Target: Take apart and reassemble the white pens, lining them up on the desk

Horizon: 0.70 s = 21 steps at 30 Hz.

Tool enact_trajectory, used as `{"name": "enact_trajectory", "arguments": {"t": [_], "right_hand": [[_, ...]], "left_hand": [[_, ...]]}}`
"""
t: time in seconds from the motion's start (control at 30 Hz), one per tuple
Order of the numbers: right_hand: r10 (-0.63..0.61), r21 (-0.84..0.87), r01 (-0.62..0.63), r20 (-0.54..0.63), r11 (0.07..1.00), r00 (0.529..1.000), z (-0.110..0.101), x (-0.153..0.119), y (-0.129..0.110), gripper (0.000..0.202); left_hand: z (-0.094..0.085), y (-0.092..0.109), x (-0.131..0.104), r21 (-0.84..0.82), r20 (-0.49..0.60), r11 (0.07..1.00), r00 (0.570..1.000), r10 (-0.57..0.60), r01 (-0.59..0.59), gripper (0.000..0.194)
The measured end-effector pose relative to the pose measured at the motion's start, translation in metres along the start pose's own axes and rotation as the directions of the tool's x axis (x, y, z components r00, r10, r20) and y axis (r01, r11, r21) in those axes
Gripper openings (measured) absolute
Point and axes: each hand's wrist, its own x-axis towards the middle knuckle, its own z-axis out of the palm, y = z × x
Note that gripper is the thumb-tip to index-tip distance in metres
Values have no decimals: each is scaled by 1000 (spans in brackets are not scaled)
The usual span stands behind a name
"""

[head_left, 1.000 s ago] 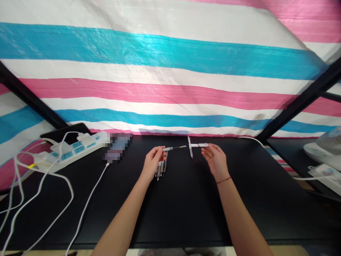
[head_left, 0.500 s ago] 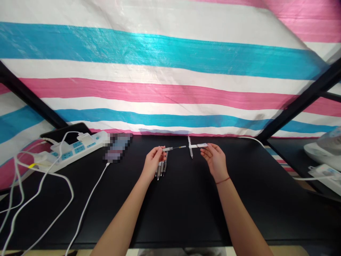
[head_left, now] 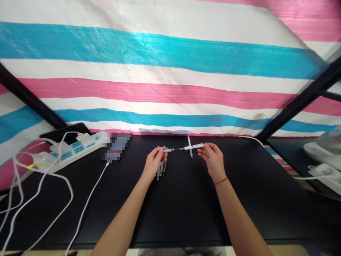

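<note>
Both of your bare hands hover above a matte black desk (head_left: 186, 213), close to its far edge, where a pink, blue and white striped tarp (head_left: 170, 71) hangs as a backdrop. Your left hand (head_left: 153, 164) pinches a thin pen refill with a pale sleeve and dark tip (head_left: 174, 149) between thumb and fingertips, pointing it to the right. Your right hand (head_left: 213, 160) pinches a short white plastic pen barrel (head_left: 197, 145), its open end facing left.

A second ago a clear gap separated the two parts. Your right hand has since moved left, and the refill tip now reaches the barrel's mouth, so the parts look to be coming together, though whether the tip is inside is too small to tell.

Directly below your left hand, a small cluster of grey pens (head_left: 161, 169) lies on the desk. One more white pen (head_left: 189, 147) lies crosswise just behind the meeting point. Far left of the hands sit a white power strip with blue sockets (head_left: 77, 149) and looping white cables (head_left: 53, 199).
</note>
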Motion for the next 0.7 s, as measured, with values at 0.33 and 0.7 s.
{"name": "enact_trajectory", "arguments": {"t": [0.33,0.7], "right_hand": [[-27,-90,37,108,995,994,9,-8,11,26],[10,-67,-1,128,998,992,10,-9,11,25]], "left_hand": [[6,4,-5,57,37,998,999,-10,8,42],[6,3,-5,117,44,993,999,-7,1,40]]}}
